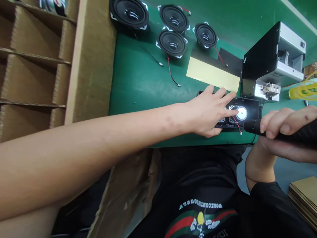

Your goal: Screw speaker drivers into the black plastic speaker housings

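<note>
Four loose speakers [172,43] lie beyond the left hand [208,110].

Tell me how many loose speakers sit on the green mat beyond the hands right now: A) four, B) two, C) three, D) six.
A: four black speakers lie loose on the green mat, one at the far left, two stacked in the middle, and one to the right, apart from the unit under the left hand.
</note>
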The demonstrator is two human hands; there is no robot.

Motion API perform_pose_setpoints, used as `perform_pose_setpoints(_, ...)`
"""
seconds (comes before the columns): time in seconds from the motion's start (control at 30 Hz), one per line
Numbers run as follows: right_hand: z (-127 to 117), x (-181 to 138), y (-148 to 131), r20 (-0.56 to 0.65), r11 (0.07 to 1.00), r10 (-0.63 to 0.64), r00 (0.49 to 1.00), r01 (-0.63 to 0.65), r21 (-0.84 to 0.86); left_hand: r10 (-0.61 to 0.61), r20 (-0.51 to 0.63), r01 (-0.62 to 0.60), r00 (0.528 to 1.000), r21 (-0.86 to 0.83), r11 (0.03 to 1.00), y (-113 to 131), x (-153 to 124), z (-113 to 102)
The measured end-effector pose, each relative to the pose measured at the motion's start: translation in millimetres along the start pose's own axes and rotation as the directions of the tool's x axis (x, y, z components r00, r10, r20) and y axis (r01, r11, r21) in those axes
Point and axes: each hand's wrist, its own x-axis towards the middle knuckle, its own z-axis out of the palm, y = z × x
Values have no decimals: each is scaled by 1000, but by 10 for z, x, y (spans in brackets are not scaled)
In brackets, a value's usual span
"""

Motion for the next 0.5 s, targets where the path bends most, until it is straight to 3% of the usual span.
perform_pose_setpoints(0.2, 15, -86, -39, -67, 978, 201, 977, -204, -48, 0, -5, 0, 1000, 5, 1000, 4, 4, 17)
perform_pose_setpoints(0.4, -5, -101, 47, -126, 974, 204, 971, -214, -75, 1, -10, -1, 1000, -16, 1000, 8, -2, 3)
perform_pose_setpoints(0.5, -46, -98, 111, -93, 983, 149, 984, -158, -97, -3, 5, 3, 1000, -17, 1000, 14, 3, -14)
